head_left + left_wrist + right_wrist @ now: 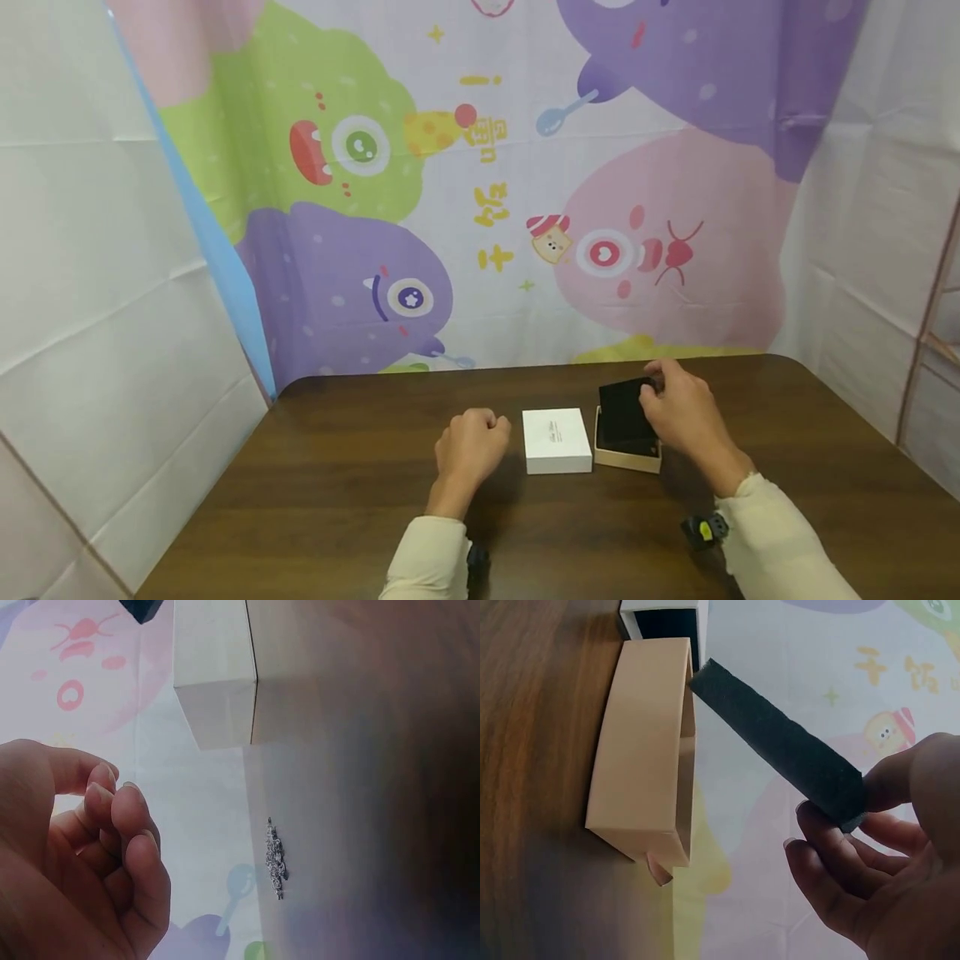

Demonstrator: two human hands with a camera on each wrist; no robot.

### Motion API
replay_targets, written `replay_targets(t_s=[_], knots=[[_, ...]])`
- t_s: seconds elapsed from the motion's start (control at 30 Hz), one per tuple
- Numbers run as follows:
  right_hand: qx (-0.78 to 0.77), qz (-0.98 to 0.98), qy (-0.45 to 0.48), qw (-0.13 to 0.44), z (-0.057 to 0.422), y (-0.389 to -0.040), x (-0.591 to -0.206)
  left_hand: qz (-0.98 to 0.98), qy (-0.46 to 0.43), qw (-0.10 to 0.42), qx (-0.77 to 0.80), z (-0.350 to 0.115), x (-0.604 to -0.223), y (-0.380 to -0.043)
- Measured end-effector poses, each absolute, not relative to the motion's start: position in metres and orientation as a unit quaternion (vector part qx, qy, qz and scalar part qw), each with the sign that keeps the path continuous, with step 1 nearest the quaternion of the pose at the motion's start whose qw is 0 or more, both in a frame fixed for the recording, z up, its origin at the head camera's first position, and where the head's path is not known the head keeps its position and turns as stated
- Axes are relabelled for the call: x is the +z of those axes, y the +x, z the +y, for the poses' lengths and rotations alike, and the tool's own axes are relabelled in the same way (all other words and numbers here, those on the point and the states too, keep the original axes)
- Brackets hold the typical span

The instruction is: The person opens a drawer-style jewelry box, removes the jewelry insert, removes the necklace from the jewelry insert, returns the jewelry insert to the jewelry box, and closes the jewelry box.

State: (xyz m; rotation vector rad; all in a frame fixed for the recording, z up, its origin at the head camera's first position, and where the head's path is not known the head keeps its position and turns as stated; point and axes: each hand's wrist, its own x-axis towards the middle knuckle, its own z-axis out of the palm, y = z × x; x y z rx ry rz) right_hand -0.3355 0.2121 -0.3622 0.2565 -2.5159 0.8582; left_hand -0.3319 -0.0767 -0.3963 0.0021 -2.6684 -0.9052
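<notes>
My right hand (pixel 686 412) pinches one end of a black foam pad (pixel 780 742) between thumb and fingers. The pad is tilted up above a tan cardboard box tray (pixel 641 735), which has a small pull tab (pixel 658 870). Beside the tray lies a white box sleeve (pixel 557 440) with small print on top. My left hand (pixel 471 450) hovers left of the sleeve, its fingers loosely curled with nothing visible in them. In the left wrist view a silver chain (pixel 275 859) lies bunched on the table near that hand; the head view does not show it.
The brown wooden table (pixel 337 500) extends around the boxes. Behind it hangs a cartoon-printed cloth (pixel 495 317), and pale panels (pixel 112 250) stand at both sides. Dark wrist cameras (pixel 705 529) sit at the sleeves.
</notes>
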Motion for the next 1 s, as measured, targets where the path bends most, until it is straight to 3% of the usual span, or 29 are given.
replay_targets(t_s=[0.37, 1.0], knots=[[0.294, -0.911, 0.110, 0.267, 0.2130, -0.3374, -0.3683, -0.936, 0.006, 0.158, -0.316, -0.0767, -0.3946, -0.3324], [0.285, -0.936, 0.085, 0.189, 0.2117, -0.3375, -0.3689, -0.933, -0.005, 0.159, -0.323, -0.0776, -0.3954, -0.3309]])
